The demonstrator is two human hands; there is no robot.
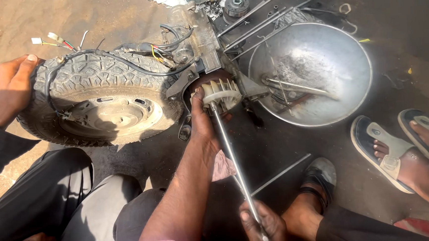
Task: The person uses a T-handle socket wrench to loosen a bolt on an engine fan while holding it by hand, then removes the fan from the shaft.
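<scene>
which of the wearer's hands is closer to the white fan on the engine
Left. The left hand rests right against the white fan, steadying the long metal rod. The right hand grips the rod's lower end, well below the fan.

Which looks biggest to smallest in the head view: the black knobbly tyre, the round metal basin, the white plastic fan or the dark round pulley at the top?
1. Black knobbly tyre and round metal basin: look alike, so unranked.
2. White plastic fan.
3. Dark round pulley: it lies farther off, so unsure.
</scene>
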